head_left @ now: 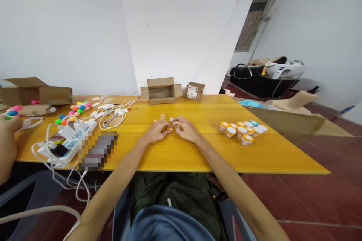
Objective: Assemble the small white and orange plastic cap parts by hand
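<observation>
Over the middle of the yellow table (175, 158), my left hand (156, 131) has its fingers closed round a small orange-and-white piece (169, 129), partly hidden by the fingertips. Close on its right is my right hand (185, 129), its thumb and fingers bent together at a small white thing (171, 119) too small to name. Small pale round pieces (162, 115) lie just beyond my left hand. To the right stands a group of several small clear containers with orange, white and teal lids (247, 139).
An open cardboard box (161, 92) and a smaller box (194, 92) stand by the wall. At left are a power strip (70, 145), cables, a blurred phone (100, 151), colourful balls (80, 108) and another person's hand (8, 135).
</observation>
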The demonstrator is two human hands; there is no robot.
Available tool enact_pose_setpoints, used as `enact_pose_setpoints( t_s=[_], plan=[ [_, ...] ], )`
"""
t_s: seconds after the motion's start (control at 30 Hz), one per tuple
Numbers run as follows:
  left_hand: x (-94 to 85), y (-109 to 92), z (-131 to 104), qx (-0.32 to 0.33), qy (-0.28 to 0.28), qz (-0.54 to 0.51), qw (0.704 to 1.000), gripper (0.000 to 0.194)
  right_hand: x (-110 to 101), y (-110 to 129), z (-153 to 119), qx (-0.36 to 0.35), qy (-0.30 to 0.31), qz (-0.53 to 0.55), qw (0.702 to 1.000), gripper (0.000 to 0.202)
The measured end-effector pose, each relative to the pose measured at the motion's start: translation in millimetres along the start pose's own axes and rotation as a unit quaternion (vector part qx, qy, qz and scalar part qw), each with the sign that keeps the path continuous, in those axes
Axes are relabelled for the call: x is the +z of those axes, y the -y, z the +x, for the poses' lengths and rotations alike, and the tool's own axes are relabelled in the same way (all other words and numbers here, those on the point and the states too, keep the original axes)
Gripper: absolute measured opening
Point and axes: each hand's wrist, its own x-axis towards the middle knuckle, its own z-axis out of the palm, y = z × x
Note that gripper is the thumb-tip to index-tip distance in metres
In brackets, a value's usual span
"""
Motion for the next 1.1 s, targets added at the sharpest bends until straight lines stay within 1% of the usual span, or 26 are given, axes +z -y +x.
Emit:
enact_pose_setpoints(
  t_s=[0.1, 0.2, 0.4, 0.5, 0.67, 0.83, 0.97, 1.1],
  plan=[
    [0.5, 0, -1, 0.001, -0.002, 0.013, 1.0, 0.017, -3, -6, -1, 0.018, -0.017, -0.012, 1.0, 0.029],
    [1.0, 1, -1, 0.002, -0.002, 0.024, 1.0, 0.02, -6, -10, -2, 0.022, -0.019, -0.023, 0.999, 0.029],
    [0.1, 0, -2, -0.003, 0.007, 0.024, 1.0, 0.023, -6, -3, -3, -0.004, 0.008, -0.016, 1.0, 0.031],
    [-0.9, -2, -2, 0.001, 0.007, 0.013, 1.0, 0.021, -5, 0, -2, -0.014, 0.021, -0.016, 1.0, 0.032],
    [-1.1, -4, -3, 0.004, 0.009, -0.002, 1.0, 0.018, -3, -2, -3, -0.027, 0.042, -0.024, 0.998, 0.038],
    [-0.2, -3, -3, -0.01, 0.008, 0.009, 1.0, 0.02, 0, -5, -4, -0.027, 0.04, -0.035, 0.998, 0.036],
    [-0.1, -2, -4, -0.01, 0.002, 0.016, 1.0, 0.022, -1, -7, -4, -0.015, 0.031, -0.041, 0.999, 0.035],
    [-1.2, -3, -4, -0.017, 0.009, 0.024, 1.0, 0.023, -7, -13, -5, 0.021, 0.011, -0.059, 0.998, 0.032]
  ],
)
